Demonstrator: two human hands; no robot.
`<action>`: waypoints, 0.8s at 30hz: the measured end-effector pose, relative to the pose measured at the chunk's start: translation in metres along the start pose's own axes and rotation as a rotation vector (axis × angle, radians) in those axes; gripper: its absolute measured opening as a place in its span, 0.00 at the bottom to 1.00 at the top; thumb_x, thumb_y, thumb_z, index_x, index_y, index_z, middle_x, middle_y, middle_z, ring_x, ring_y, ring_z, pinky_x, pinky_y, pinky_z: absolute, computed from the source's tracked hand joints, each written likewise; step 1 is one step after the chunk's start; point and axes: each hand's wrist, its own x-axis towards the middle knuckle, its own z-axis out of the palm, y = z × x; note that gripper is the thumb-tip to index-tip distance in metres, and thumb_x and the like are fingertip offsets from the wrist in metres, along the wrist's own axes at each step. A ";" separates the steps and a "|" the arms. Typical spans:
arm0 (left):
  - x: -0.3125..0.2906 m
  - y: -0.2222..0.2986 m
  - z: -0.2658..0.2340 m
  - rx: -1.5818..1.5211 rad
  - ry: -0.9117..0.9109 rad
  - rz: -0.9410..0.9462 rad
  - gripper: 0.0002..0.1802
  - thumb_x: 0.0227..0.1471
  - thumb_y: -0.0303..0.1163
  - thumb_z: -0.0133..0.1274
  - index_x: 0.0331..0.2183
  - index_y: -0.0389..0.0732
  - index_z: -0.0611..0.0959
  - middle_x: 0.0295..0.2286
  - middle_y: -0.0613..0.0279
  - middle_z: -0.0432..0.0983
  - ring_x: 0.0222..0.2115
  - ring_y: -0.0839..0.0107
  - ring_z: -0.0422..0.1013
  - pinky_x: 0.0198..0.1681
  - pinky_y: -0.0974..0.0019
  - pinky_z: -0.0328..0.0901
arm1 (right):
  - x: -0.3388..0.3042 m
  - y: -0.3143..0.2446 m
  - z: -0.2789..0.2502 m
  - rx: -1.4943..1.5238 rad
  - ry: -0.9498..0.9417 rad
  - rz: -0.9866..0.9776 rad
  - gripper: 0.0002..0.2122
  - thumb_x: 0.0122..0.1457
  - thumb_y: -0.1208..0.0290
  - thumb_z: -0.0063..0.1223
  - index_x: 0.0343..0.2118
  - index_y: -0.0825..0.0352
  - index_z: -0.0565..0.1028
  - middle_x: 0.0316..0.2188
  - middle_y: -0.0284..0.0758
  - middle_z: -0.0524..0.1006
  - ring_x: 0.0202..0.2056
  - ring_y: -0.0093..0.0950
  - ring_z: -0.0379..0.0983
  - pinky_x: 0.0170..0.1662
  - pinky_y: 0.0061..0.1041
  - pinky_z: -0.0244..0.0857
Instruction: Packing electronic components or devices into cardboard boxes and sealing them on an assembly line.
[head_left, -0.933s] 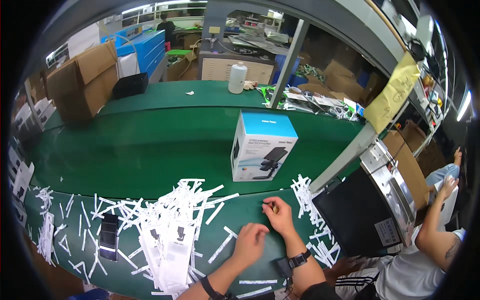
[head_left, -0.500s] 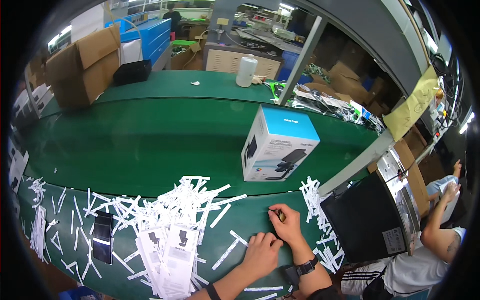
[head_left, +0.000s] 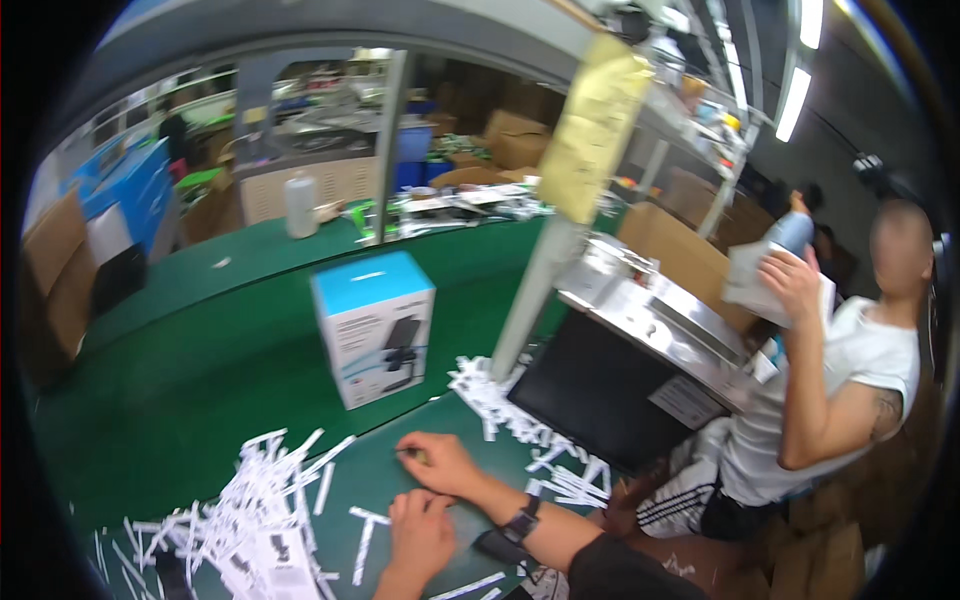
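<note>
Close to the front edge of the green bench, my right hand (head_left: pixel 442 466) has its fingers curled around a small dark and yellowish thing, too small to name. My left hand (head_left: pixel 420 532) rests on the bench just below it, knuckles up and fingers bent under; whatever they may hold is hidden. Beyond both hands stands a white microphone box (head_left: pixel 378 345) with a blue top, upright on the green surface. To the left of my hands lies a heap of white paper strips (head_left: pixel 245 500), with a printed leaflet (head_left: pixel 283 562) on it.
A dark-sided metal machine (head_left: pixel 605 390) stands at the right, with more strips (head_left: pixel 560 470) beside it. A co-worker (head_left: pixel 830 380) in a white shirt holds something pale there. Further back are a support post (head_left: pixel 535 285), a plastic bottle (head_left: pixel 300 205) and a cardboard carton (head_left: pixel 50 280).
My view has swung right, so the bench and box appear further left and more of the co-worker shows. Both hands keep nearly the same pose beside each other. The co-worker's arms are raised.
</note>
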 end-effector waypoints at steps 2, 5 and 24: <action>-0.003 -0.001 -0.003 -0.020 -0.005 0.018 0.14 0.44 0.27 0.59 0.38 0.45 0.84 0.37 0.57 0.70 0.42 0.54 0.65 0.46 0.50 0.61 | 0.001 0.002 0.008 0.021 -0.004 -0.011 0.09 0.57 0.67 0.59 0.38 0.63 0.79 0.33 0.42 0.82 0.34 0.45 0.79 0.38 0.39 0.73; -0.002 0.001 -0.003 -0.024 0.005 0.005 0.14 0.44 0.26 0.59 0.38 0.44 0.84 0.37 0.56 0.70 0.42 0.53 0.65 0.47 0.51 0.60 | 0.001 0.001 0.006 0.017 0.021 -0.041 0.09 0.57 0.66 0.60 0.39 0.63 0.79 0.33 0.42 0.82 0.35 0.45 0.79 0.38 0.39 0.73; 0.002 0.006 -0.005 -0.001 -0.017 0.006 0.16 0.44 0.26 0.59 0.39 0.45 0.84 0.37 0.55 0.69 0.42 0.53 0.64 0.47 0.51 0.59 | 0.000 -0.009 -0.008 -0.159 -0.163 -0.002 0.14 0.59 0.56 0.58 0.41 0.61 0.77 0.35 0.39 0.82 0.38 0.44 0.79 0.39 0.40 0.72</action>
